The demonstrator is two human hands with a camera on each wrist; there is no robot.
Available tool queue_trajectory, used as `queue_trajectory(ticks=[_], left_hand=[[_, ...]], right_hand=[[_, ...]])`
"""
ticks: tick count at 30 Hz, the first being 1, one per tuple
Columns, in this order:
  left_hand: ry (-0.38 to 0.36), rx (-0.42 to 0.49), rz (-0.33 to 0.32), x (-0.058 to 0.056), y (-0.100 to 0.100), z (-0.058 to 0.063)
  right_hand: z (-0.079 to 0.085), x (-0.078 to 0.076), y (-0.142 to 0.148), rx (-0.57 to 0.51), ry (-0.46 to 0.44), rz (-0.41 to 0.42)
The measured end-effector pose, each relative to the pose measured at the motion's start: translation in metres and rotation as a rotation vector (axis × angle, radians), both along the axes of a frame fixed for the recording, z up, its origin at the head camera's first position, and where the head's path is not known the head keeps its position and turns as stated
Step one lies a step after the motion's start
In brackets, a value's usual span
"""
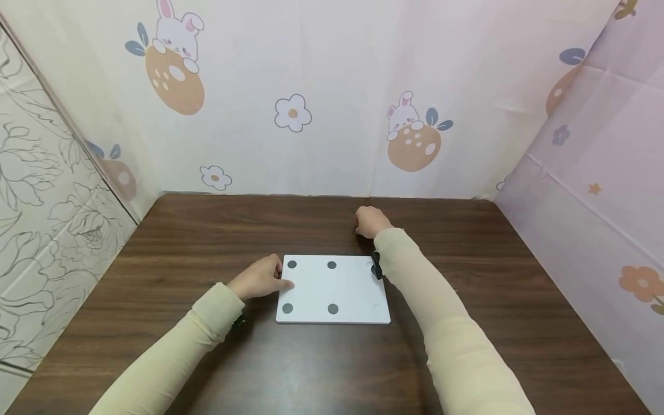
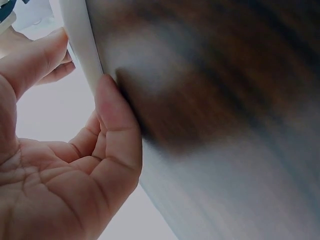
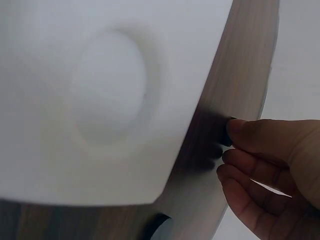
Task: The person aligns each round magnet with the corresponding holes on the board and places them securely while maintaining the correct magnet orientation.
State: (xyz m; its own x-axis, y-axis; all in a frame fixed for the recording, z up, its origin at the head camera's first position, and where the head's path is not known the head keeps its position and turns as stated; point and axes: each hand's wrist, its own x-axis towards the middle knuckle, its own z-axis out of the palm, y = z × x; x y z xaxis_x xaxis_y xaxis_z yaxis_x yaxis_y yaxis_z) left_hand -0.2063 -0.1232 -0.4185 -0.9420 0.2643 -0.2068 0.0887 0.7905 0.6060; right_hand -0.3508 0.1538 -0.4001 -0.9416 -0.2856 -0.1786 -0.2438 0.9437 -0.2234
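Observation:
A white rectangular board (image 1: 358, 288) lies on the table, with several dark grey discs (image 1: 333, 309) set in its left and middle parts. On its right side are shallow round recesses, one of them a bare recess (image 3: 110, 92) close up in the right wrist view. My left hand (image 1: 261, 278) grips the board's left edge, thumb over the top face and fingers against the side. Beyond the board's far right corner, my right hand (image 1: 372, 222) pinches a small black disc (image 3: 228, 132) between thumb and fingertips, close over the tabletop.
The brown wood-grain table (image 1: 207, 230) runs back to a printed curtain (image 1: 337, 144). A dark round-edged piece (image 3: 159, 227) shows past the board's corner in the right wrist view. A black wrist camera (image 1: 377, 265) on the right sleeve overlaps the board in the head view.

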Motion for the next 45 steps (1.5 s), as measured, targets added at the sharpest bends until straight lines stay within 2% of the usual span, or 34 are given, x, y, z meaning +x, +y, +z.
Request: queue_trajectory(ticks=[13,20,30,38,45], left_hand=[[-0.002,-0.005,0.011,0.003,0.0,0.0],[-0.004,-0.002,0.0,0.003,0.001,0.0],[-0.003,-0.008,-0.003,0.002,0.002,0.0],[0.029,0.005,-0.024,0.0,0.0,-0.001],[0.027,0.005,-0.024,0.0,-0.001,-0.003]], right_hand=[[0.009,0.004,0.009,-0.045,-0.037,0.004],[0.014,0.01,0.018,-0.076,0.005,0.071],[0.022,0.032,0.027,-0.081,0.031,0.125],[0.013,0.046,0.035,-0.151,0.027,0.117],[0.007,0.063,0.044,-0.199,0.032,0.131]])
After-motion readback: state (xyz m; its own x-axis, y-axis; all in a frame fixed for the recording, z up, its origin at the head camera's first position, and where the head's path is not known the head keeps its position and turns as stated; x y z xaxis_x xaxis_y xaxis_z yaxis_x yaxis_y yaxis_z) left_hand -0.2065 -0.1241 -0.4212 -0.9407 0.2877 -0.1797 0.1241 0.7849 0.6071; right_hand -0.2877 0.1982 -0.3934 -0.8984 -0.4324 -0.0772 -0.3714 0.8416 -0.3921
